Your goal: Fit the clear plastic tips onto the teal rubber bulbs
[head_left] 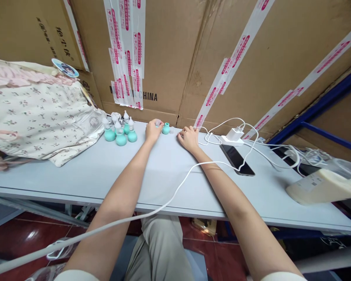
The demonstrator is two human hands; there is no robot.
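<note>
My left hand [153, 132] is closed at the back of the table, with a small translucent nozzle piece [157, 123] pinched in its fingers. Just right of it stands a teal squeeze bulb [165, 128] with its top uncovered. A small clear piece [172, 130] lies between that bulb and my right hand [189, 138]. My right hand rests on the tabletop with its fingers spread, and I see nothing in it. Left of my left hand, several teal bulbs [121, 139] stand upright in a group, fitted with translucent nozzles.
A floral cloth bag [41, 113] lies on the grey table [76, 175] at left. To the right are a phone [236, 159], a white charger [234, 134] and a cream container [318, 187]. A white cable [175, 193] crosses before my arms. Cardboard boxes [169, 50] stand behind.
</note>
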